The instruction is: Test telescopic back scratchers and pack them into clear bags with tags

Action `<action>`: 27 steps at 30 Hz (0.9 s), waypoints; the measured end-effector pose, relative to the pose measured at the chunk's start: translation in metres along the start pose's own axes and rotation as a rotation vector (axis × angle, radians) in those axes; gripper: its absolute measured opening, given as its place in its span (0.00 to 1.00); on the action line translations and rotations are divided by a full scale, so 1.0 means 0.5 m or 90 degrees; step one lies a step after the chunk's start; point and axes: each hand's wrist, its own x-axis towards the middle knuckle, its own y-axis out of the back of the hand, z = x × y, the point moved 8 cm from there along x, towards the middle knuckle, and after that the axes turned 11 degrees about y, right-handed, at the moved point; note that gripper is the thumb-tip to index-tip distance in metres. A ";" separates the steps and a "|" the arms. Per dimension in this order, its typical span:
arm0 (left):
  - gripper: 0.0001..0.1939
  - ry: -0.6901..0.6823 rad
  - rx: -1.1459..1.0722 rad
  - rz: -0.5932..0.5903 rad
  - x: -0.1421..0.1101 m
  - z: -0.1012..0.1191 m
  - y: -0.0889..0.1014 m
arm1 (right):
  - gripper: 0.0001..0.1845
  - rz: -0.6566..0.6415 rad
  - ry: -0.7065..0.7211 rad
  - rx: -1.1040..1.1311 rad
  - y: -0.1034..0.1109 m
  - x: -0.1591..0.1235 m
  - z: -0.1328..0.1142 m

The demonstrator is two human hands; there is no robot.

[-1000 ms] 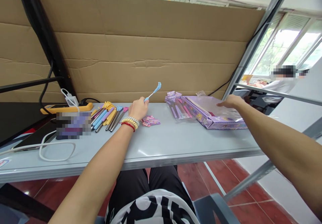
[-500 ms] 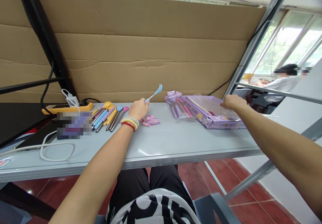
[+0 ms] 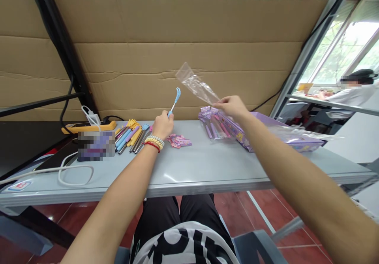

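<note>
Over the grey desk [image 3: 207, 169], the left hand [image 3: 163, 125] grips a blue-headed stick [image 3: 177, 95], tip up; the right hand [image 3: 233, 106], arm slanting inward across a purple box [image 3: 268, 118], pinches a clear bag [image 3: 197, 85] by one end. Loose sticks [image 3: 135, 136] lie left of the left hand.

Left hand [image 3: 163, 125] gripping blue claw-tipped stick [image 3: 177, 96]; right hand [image 3: 233, 107] pinching end of clear plastic bag [image 3: 197, 85] above tabletop [image 3: 201, 167]. Wrapped sticks [image 3: 213, 127] and purple box [image 3: 309, 146] lying at right. Small pink packets [image 3: 179, 141] lying near left hand; loose coloured sticks [image 3: 128, 136] lying farther left.
</note>
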 end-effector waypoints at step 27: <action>0.18 0.047 -0.539 -0.470 -0.087 0.071 -0.097 | 0.29 -0.030 0.019 0.484 -0.254 -0.099 -0.008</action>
